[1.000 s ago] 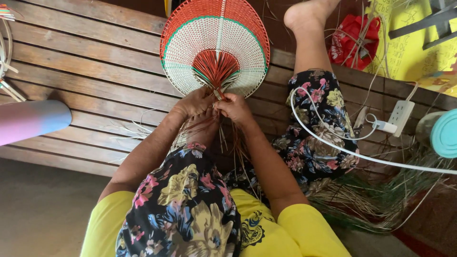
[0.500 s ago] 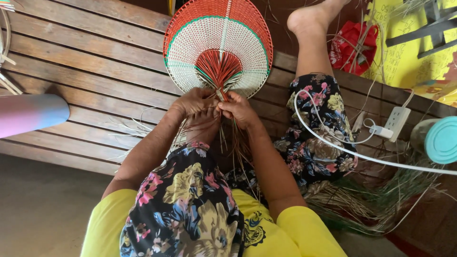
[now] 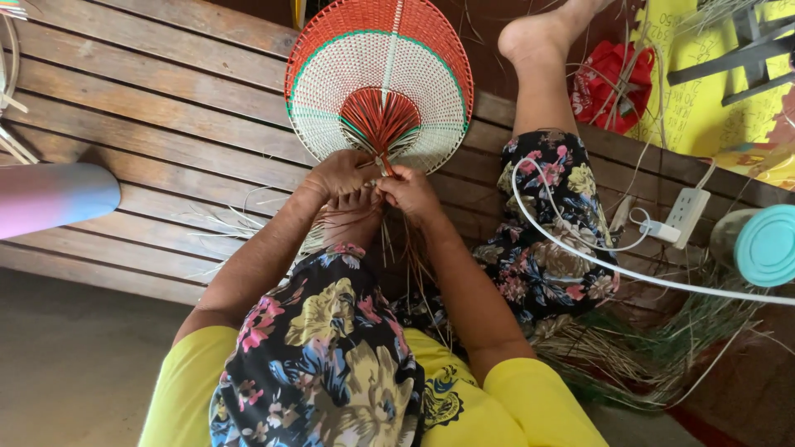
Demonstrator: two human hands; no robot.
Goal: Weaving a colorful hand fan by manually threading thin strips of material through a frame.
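Note:
A round woven fan point(image 3: 379, 79), white in the middle with a green line, an orange-red rim and a red centre, stands on the wooden slats in front of me. My left hand point(image 3: 338, 175) and my right hand point(image 3: 409, 192) pinch its base where loose red, green and pale strips point(image 3: 389, 240) hang down between my knees. Both hands touch each other at the fan's neck. My foot sits under my left hand.
A pink-to-blue cylinder point(image 3: 51, 201) lies at the left. A white cable point(image 3: 580, 252) runs to a power strip point(image 3: 686, 217) at the right, near a teal lid point(image 3: 766, 245), a red bag point(image 3: 613, 79) and a pile of loose strips point(image 3: 638, 348). Wooden slat floor point(image 3: 166, 116) lies beneath.
The fan and both hands shifted slightly right and up in view; the fingers keep working at the fan's base. Nothing was let go.

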